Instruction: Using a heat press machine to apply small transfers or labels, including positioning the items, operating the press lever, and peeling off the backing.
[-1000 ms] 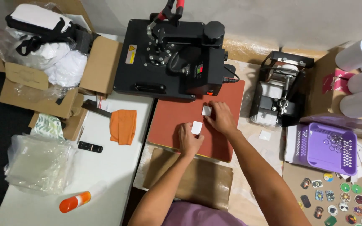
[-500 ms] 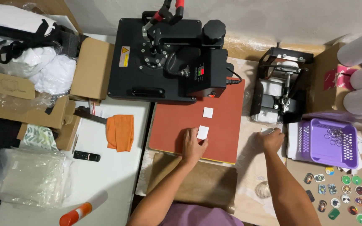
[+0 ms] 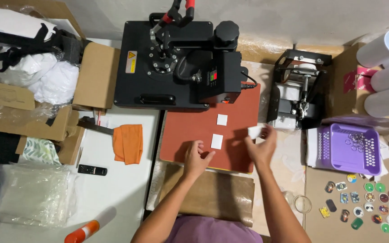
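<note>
A rust-red mat [image 3: 190, 132] lies in front of a black heat press [image 3: 176, 67]. Two small white squares rest on the mat, one [image 3: 222, 119] farther away and one [image 3: 217, 141] nearer. My left hand [image 3: 197, 158] lies on the mat with its fingertips just beside the nearer square. My right hand [image 3: 262, 146] hovers over the mat's right edge and pinches a third small white piece [image 3: 254, 132] between its fingers.
A small black press [image 3: 299, 90] stands right of the mat. A purple basket [image 3: 352, 147] with metal rings, several round badges [image 3: 365, 200] and white tubes [image 3: 386, 74] lie at right. An orange cloth [image 3: 128, 143], cardboard boxes [image 3: 93, 76] and brown paper [image 3: 212, 193] surround the mat.
My right hand went from the mat out to the right, then came back to the mat's right edge with a small white piece in it. My left hand stayed by the nearer square.
</note>
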